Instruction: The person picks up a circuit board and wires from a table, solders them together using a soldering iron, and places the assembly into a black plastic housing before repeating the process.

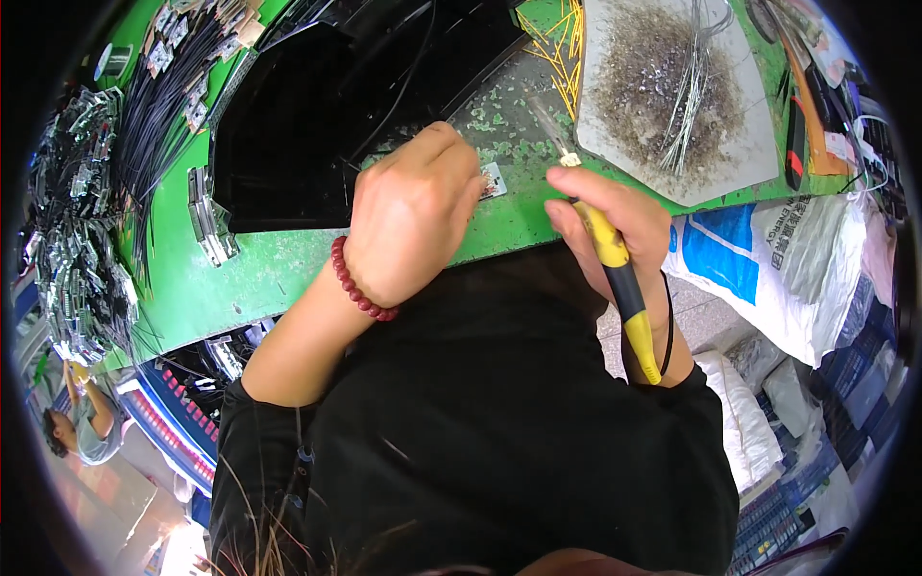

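My right hand is closed around the yellow and black handle of a soldering iron. Its thin metal tip points up and away over the table. My left hand, with a dark red bead bracelet on the wrist, is curled closed near the table's front edge. A small pale circuit board shows right beside its fingertips. What those fingers grip is hidden under the hand. Behind it lies a glossy black panel, with a thin black wire running across it.
The green table carries bundles of black wires and metal connector pieces at left. A white board at right holds brown residue and silvery wire strands. Yellow sticks lie beside it, a red-black knife farther right.
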A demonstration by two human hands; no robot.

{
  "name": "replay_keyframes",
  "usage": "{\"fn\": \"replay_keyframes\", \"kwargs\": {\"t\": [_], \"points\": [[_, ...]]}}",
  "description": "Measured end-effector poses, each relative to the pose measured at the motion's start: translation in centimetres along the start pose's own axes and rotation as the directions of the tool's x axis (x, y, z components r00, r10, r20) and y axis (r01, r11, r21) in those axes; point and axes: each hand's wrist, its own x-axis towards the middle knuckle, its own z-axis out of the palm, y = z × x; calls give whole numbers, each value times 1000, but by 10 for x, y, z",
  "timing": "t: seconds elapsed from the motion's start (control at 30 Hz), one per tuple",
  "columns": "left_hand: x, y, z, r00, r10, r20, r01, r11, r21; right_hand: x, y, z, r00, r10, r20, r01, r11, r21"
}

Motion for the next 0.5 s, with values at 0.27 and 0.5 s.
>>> {"fn": "replay_keyframes", "kwargs": {"t": [0.27, 0.5], "points": [[-2, 11, 5, 999, 18, -35, -14, 992, 122, -12, 5, -30, 991, 99, -85, -96, 995, 41], [-4, 12, 7, 996, 21, -86, -9, 990, 138, -42, 27, -80, 823, 270, -500, -132, 947, 294]]}}
